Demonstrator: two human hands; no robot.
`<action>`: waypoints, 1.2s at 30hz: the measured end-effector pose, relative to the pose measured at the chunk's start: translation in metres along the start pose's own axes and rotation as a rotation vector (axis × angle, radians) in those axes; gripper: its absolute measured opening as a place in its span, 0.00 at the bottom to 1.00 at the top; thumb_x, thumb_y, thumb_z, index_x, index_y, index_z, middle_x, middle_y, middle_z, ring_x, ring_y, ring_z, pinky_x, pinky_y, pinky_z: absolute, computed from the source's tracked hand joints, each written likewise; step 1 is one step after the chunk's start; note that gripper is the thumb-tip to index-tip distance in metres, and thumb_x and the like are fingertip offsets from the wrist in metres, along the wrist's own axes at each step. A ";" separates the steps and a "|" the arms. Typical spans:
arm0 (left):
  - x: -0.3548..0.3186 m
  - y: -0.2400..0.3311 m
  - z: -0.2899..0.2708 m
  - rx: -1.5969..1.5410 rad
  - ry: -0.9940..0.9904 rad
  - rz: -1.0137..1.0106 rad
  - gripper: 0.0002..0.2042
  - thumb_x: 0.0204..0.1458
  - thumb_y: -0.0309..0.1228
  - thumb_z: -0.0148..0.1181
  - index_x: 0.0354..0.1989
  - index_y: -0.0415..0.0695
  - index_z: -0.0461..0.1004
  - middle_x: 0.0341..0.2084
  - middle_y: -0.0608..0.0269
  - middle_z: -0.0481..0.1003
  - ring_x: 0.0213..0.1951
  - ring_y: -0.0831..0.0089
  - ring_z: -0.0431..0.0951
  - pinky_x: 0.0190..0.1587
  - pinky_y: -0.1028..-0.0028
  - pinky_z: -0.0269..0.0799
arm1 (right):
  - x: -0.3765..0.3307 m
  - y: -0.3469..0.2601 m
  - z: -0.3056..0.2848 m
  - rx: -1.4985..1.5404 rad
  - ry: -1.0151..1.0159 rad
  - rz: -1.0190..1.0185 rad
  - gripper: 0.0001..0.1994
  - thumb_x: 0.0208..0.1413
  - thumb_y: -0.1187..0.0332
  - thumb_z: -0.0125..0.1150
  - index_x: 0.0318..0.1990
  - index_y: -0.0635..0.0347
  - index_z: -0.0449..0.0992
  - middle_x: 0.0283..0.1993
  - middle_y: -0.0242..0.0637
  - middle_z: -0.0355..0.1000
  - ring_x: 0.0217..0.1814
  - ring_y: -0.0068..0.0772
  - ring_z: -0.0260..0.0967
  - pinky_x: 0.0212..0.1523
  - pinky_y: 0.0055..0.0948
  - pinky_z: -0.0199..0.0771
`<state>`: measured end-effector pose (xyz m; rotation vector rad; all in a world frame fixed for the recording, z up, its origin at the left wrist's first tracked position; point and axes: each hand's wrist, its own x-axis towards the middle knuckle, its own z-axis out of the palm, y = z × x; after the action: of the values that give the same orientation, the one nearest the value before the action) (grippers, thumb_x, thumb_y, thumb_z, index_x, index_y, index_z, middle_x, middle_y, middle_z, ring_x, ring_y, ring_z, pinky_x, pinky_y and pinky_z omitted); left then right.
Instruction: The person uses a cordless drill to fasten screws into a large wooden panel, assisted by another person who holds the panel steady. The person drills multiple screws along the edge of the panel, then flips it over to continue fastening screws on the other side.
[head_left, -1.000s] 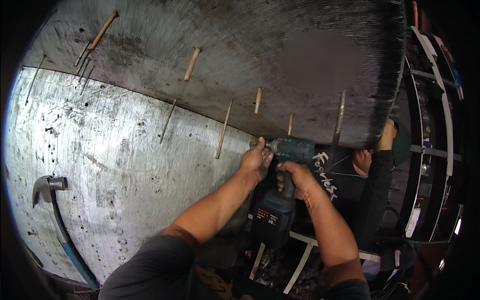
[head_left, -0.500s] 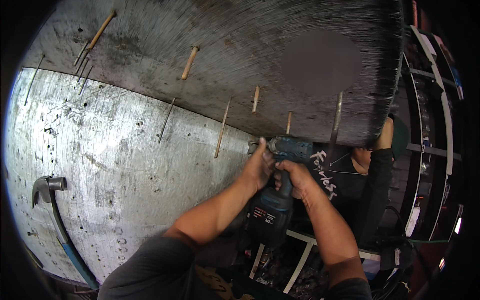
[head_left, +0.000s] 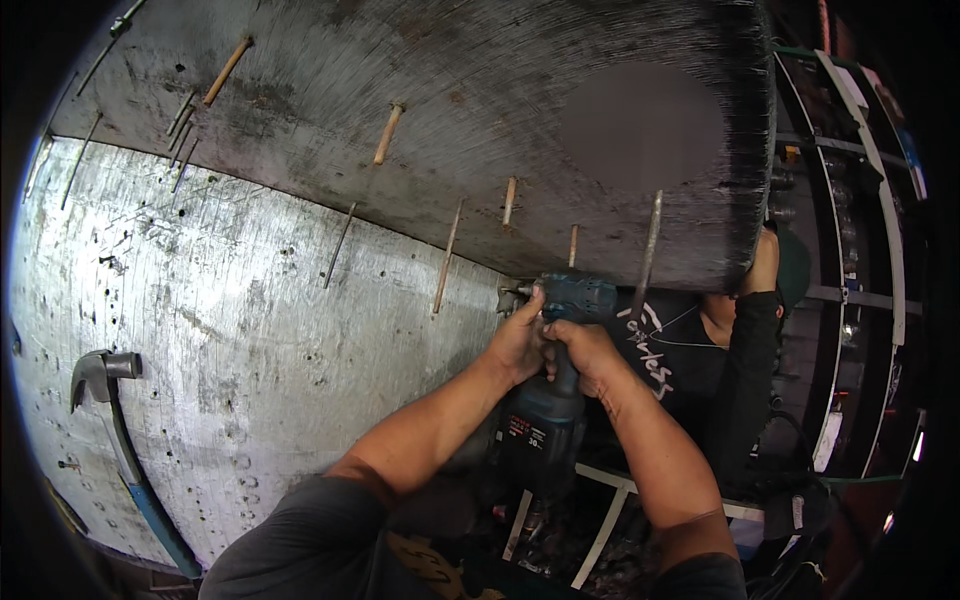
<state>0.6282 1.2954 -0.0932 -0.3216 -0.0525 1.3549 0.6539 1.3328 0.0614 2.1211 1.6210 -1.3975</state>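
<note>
While both hands wrap it, the teal-and-black cordless drill hides its bit: left hand closed round the nose, right hand clenched on the grip (white-and-red label below).

One drill, one hammer, two hands, many pegs

One blue drill is held by two hands: the left hand and the right hand. One hammer lies at the near left on the one metal sheet. About four wooden pegs and at least five thin rods stick out of the one slab. One other person stands at the right.
</note>
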 end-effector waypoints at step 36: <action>0.012 -0.009 0.000 0.072 -0.004 0.010 0.35 0.60 0.74 0.51 0.35 0.49 0.79 0.21 0.67 0.73 0.20 0.68 0.71 0.18 0.60 0.65 | 0.008 0.005 -0.011 0.115 -0.030 0.138 0.08 0.63 0.65 0.59 0.36 0.58 0.79 0.27 0.34 0.71 0.27 0.32 0.69 0.30 0.35 0.72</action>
<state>0.6394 1.3050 -0.0930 -0.2596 -0.0053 1.3643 0.6643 1.3429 0.0599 2.2152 1.3856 -1.5034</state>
